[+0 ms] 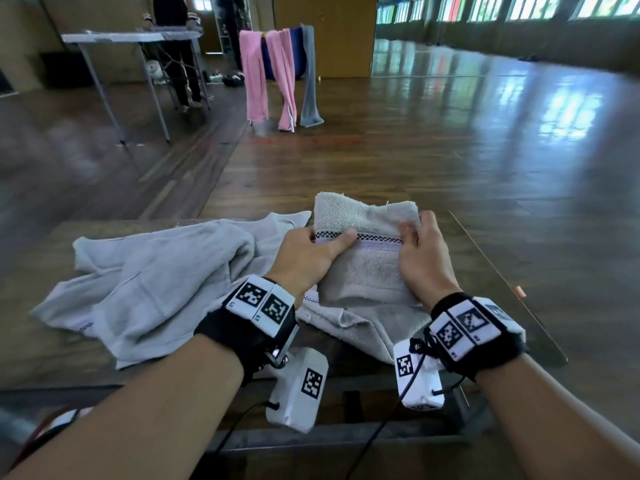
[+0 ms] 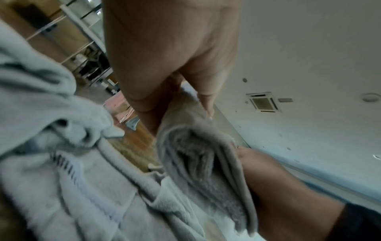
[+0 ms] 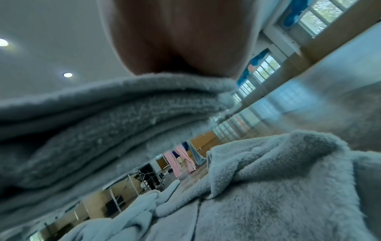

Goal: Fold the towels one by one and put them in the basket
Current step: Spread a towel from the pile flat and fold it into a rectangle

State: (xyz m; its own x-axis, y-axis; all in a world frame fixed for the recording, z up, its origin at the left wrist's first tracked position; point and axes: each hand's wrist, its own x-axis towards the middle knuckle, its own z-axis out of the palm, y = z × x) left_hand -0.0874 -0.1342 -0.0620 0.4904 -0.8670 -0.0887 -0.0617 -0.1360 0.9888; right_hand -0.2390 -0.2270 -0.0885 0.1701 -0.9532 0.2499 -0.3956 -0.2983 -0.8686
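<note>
A folded beige-grey towel [image 1: 363,268] with a checked band is lifted a little above the table. My left hand [image 1: 308,254] grips its left edge, thumb on top along the band. My right hand [image 1: 419,251] grips its right edge, fingers curled over the top. The left wrist view shows the towel's stacked layers [image 2: 198,156] end-on between both hands. The right wrist view shows the folded layers [image 3: 98,124] under my palm. Loose grey towels [image 1: 152,282] lie crumpled on the table to the left and under the folded one. No basket is in view.
The wooden table [image 1: 485,268] ends close to my right hand. Beyond it is open wooden floor with a drying rack [image 1: 277,74] carrying pink, blue and grey towels. A folding table [image 1: 131,39] and a standing person are at the far left.
</note>
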